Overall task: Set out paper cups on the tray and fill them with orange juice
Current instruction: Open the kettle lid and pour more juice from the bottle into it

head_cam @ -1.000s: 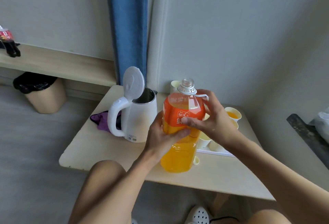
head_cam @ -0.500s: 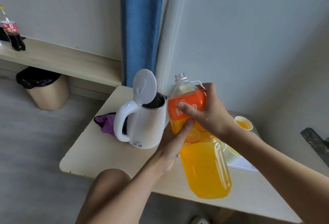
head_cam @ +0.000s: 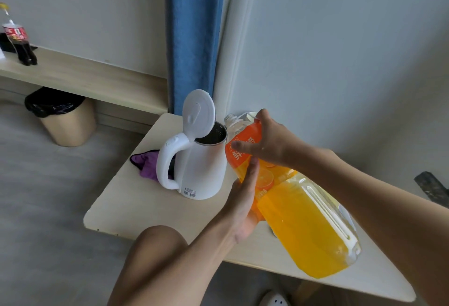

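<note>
A large clear bottle of orange juice point(head_cam: 301, 220) with an orange label and no cap is lifted off the table and tilted, its open neck pointing up-left beside the kettle. My right hand point(head_cam: 267, 145) grips its upper part over the label. My left hand point(head_cam: 243, 203) supports the bottle from underneath with the fingers laid straight along its side. The bottle and my arms hide the tray and the paper cups.
A white electric kettle point(head_cam: 196, 167) with its lid open stands on the small wooden table point(head_cam: 136, 208), a purple cloth point(head_cam: 145, 162) behind it. A blue curtain point(head_cam: 194, 38) hangs at the wall. A bin point(head_cam: 65, 121) sits under a wooden shelf with a cola bottle point(head_cam: 19, 40).
The juice bottle went from upright on the table to lifted and steeply tilted, base swinging toward me and right. My left hand shifted from its side to beneath it. The cups dropped out of sight.
</note>
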Demonstrator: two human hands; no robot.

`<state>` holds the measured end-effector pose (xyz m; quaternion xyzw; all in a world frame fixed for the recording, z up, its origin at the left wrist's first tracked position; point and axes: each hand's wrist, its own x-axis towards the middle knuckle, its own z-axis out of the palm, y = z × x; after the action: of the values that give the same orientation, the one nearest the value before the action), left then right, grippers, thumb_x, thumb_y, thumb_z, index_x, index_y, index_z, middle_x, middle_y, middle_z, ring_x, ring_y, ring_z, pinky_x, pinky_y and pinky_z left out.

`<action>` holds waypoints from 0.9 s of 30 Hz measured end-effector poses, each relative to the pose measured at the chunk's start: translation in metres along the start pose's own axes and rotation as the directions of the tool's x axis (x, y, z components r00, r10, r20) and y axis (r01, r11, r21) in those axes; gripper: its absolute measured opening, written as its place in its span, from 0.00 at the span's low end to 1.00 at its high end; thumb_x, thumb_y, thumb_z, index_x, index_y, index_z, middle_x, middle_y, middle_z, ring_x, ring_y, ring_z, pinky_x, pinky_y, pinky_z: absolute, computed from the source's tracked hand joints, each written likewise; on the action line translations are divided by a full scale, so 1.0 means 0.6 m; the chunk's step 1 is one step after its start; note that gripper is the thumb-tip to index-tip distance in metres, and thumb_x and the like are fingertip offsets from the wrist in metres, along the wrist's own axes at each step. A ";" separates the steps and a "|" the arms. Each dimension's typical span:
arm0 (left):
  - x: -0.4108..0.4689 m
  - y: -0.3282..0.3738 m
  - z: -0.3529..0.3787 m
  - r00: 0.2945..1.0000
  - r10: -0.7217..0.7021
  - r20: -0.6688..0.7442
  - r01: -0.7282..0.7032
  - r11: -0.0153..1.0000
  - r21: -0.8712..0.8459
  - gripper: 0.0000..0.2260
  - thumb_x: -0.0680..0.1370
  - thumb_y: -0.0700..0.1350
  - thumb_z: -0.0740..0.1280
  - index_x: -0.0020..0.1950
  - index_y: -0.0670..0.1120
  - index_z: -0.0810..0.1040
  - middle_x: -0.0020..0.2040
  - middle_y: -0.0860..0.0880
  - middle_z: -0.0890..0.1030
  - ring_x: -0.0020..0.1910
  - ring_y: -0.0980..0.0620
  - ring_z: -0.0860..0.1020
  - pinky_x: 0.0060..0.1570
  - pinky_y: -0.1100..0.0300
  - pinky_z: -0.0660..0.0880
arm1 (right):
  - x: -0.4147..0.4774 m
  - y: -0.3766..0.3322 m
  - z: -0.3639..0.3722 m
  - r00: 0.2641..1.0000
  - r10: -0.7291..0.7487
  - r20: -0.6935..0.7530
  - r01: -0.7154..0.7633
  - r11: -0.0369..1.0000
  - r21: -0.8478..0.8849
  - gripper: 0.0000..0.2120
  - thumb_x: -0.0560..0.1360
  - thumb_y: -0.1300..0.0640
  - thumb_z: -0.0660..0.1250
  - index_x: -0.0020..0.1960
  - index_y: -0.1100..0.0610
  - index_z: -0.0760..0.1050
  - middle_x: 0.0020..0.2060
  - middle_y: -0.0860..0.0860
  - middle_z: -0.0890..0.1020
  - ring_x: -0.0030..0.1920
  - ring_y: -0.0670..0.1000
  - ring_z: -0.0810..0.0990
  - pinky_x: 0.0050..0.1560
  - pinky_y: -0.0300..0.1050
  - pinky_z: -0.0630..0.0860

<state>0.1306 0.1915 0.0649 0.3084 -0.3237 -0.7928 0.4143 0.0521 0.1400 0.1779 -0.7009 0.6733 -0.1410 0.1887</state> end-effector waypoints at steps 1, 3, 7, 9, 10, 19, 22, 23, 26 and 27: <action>0.000 -0.001 0.001 1.000 -0.002 0.005 0.003 1.000 -0.013 0.29 0.76 0.70 0.60 0.70 0.55 0.76 0.60 0.44 0.85 0.60 0.42 0.84 0.59 0.41 0.80 | 0.002 -0.001 0.001 1.000 0.002 0.008 -0.002 1.000 -0.018 0.35 0.71 0.37 0.72 0.68 0.50 0.59 0.58 0.50 0.74 0.52 0.53 0.75 0.46 0.46 0.77; 0.000 -0.003 0.001 1.000 -0.004 0.015 0.005 0.999 -0.047 0.29 0.76 0.70 0.59 0.71 0.56 0.75 0.61 0.44 0.85 0.61 0.42 0.83 0.60 0.40 0.79 | 0.007 -0.004 0.004 1.000 0.006 0.029 -0.004 0.999 -0.052 0.35 0.71 0.37 0.71 0.69 0.50 0.58 0.59 0.50 0.74 0.51 0.53 0.75 0.45 0.46 0.76; 0.003 -0.007 0.001 0.998 0.006 0.055 -0.001 0.994 -0.105 0.30 0.76 0.70 0.59 0.74 0.56 0.73 0.64 0.43 0.83 0.63 0.41 0.82 0.63 0.37 0.78 | 0.013 -0.010 0.005 0.999 0.005 0.051 0.001 0.993 -0.118 0.36 0.72 0.37 0.70 0.70 0.50 0.58 0.64 0.52 0.75 0.51 0.52 0.74 0.45 0.45 0.76; 0.004 -0.008 0.001 0.998 0.010 0.065 -0.002 0.991 -0.131 0.30 0.77 0.70 0.58 0.74 0.55 0.73 0.65 0.43 0.83 0.64 0.41 0.82 0.61 0.38 0.79 | 0.015 -0.013 0.004 0.998 0.007 0.058 0.001 0.991 -0.133 0.36 0.72 0.37 0.70 0.70 0.51 0.58 0.64 0.52 0.75 0.51 0.53 0.74 0.45 0.46 0.76; 0.005 -0.009 0.000 0.997 0.012 0.075 -0.001 0.990 -0.142 0.30 0.77 0.70 0.58 0.74 0.55 0.73 0.65 0.43 0.83 0.64 0.41 0.82 0.60 0.40 0.79 | 0.015 -0.013 0.004 0.998 0.008 0.061 0.000 0.991 -0.136 0.36 0.72 0.37 0.71 0.70 0.51 0.58 0.63 0.52 0.75 0.51 0.53 0.74 0.45 0.46 0.76; 0.010 -0.014 0.003 0.992 0.034 0.120 -0.008 0.978 -0.208 0.33 0.77 0.71 0.58 0.77 0.55 0.70 0.69 0.43 0.80 0.67 0.41 0.80 0.60 0.39 0.78 | 0.020 -0.024 0.003 0.997 0.013 0.082 0.003 0.983 -0.183 0.37 0.72 0.39 0.71 0.72 0.52 0.58 0.65 0.52 0.74 0.55 0.54 0.76 0.47 0.46 0.76; 0.011 -0.016 0.004 0.991 0.047 0.124 -0.017 0.974 -0.228 0.33 0.77 0.71 0.57 0.77 0.56 0.69 0.69 0.43 0.80 0.67 0.40 0.79 0.61 0.39 0.78 | 0.021 -0.027 0.004 0.996 0.012 0.089 0.007 0.978 -0.206 0.37 0.72 0.39 0.71 0.72 0.52 0.58 0.65 0.52 0.74 0.54 0.54 0.76 0.47 0.46 0.77; 0.011 -0.016 0.004 0.991 0.049 0.128 -0.018 0.972 -0.234 0.32 0.78 0.71 0.57 0.77 0.56 0.69 0.69 0.42 0.80 0.67 0.41 0.80 0.60 0.39 0.78 | 0.022 -0.028 0.004 0.996 0.014 0.093 0.006 0.977 -0.215 0.37 0.72 0.39 0.71 0.72 0.52 0.58 0.65 0.52 0.74 0.55 0.54 0.76 0.47 0.47 0.77; 0.010 -0.016 0.005 0.990 0.047 0.136 -0.012 0.969 -0.247 0.32 0.78 0.71 0.56 0.77 0.56 0.69 0.69 0.42 0.80 0.67 0.41 0.80 0.60 0.40 0.79 | 0.024 -0.029 0.005 0.994 0.024 0.106 0.002 0.971 -0.239 0.37 0.72 0.39 0.71 0.72 0.51 0.58 0.65 0.52 0.75 0.58 0.56 0.78 0.48 0.48 0.79; 0.010 -0.016 0.006 0.989 0.047 0.140 -0.010 0.967 -0.253 0.32 0.78 0.71 0.55 0.77 0.56 0.69 0.69 0.42 0.80 0.66 0.41 0.80 0.59 0.41 0.79 | 0.025 -0.029 0.005 0.994 0.026 0.110 0.002 0.970 -0.245 0.37 0.72 0.39 0.71 0.72 0.51 0.58 0.65 0.53 0.75 0.58 0.56 0.78 0.49 0.48 0.79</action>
<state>0.1210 0.1915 0.0582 0.1900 -0.2541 -0.8418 0.4366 0.0698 0.1256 0.1822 -0.7214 0.6781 -0.0163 0.1394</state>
